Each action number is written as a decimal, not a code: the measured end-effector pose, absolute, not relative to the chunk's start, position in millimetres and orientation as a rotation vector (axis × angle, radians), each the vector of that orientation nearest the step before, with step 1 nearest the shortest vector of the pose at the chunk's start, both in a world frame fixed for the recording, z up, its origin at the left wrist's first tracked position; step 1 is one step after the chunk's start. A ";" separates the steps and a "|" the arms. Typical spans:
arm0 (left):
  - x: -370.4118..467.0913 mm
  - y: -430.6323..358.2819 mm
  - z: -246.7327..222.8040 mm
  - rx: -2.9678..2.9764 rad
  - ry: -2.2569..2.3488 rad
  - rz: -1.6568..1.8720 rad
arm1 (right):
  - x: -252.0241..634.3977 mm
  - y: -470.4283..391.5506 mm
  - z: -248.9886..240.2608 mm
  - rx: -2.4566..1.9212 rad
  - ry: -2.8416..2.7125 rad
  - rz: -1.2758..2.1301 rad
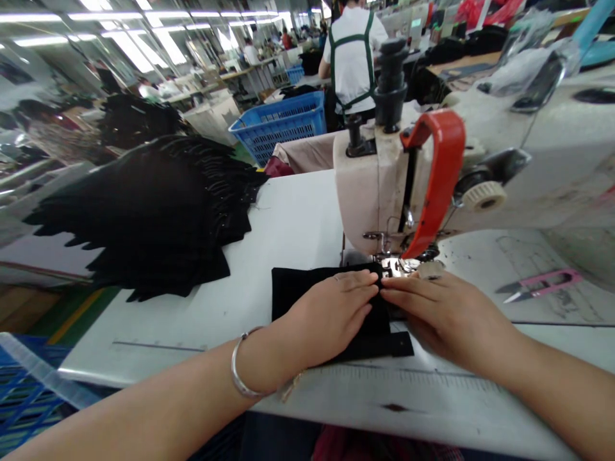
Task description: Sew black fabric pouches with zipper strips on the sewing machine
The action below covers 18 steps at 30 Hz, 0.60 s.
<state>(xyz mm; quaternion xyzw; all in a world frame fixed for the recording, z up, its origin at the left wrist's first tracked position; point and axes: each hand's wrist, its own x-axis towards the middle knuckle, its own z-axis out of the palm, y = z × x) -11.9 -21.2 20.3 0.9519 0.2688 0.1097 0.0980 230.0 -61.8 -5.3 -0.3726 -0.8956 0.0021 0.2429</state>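
A black fabric piece (pixel 298 288) lies on the white sewing table, its far right corner close to the sewing machine's metal presser foot (pixel 391 266). My left hand (pixel 331 314) rests flat on the fabric, fingers stretched out together and pointing at the foot. A silver bangle (pixel 236 371) circles the left wrist. Beside the fabric's right edge, just in front of the foot, is my right hand (pixel 446 314); its fingers are stretched out, fingertips touching the edge, and its thumb is hidden. A narrow black strip end (pixel 402 344) sticks out at the near right.
A fanned stack of black fabric pieces (pixel 158 211) covers the table's left end. Pink-handled thread snips (pixel 542 285) lie right of my right hand. The machine head (pixel 368 192) carries a red guard (pixel 446 166). Behind are a blue crate (pixel 288 125) and a person in white (pixel 353 57).
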 end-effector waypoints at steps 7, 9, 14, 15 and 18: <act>-15.5 -35.0 11.5 2.983 0.891 0.173 | 230.5 -64.4 -6.7 -0.932 -2.410 -0.040; -19.8 -39.7 11.6 2.933 1.017 0.106 | 229.3 -63.5 -8.8 -0.937 -2.416 -0.045; -23.7 -48.1 8.3 2.839 1.142 0.133 | 227.1 -61.5 -6.5 -0.937 -2.428 -0.076; -23.7 -48.4 7.1 2.825 1.147 0.156 | 230.4 -64.2 -3.1 -0.926 -2.429 -0.079; -24.1 -47.3 4.8 2.801 1.127 0.204 | 254.5 -85.2 10.8 -0.946 -2.368 -0.077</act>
